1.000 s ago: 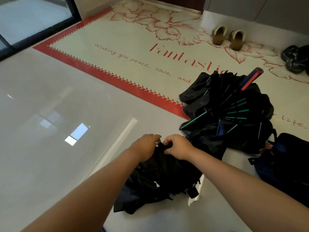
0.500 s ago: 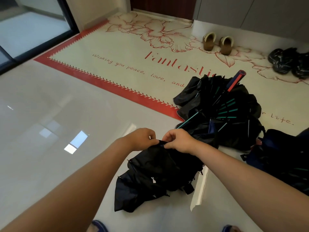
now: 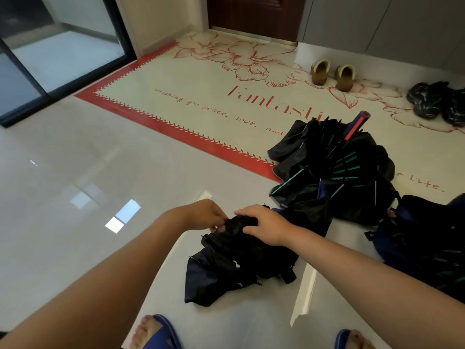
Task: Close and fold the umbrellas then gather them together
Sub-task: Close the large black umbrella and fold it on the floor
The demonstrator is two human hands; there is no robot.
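My left hand [image 3: 203,215] pinches the far end of the black umbrella [image 3: 234,263], fingers curled on fabric; my right hand [image 3: 266,225] clamps it alongside, near centre. Farther right lie the teal-ribbed umbrella [image 3: 334,172] and navy umbrella [image 3: 422,248].

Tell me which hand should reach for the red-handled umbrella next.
Probably right: the right hand is nearer the red-handled umbrella; the left hand, also gripping the black umbrella, is farther.
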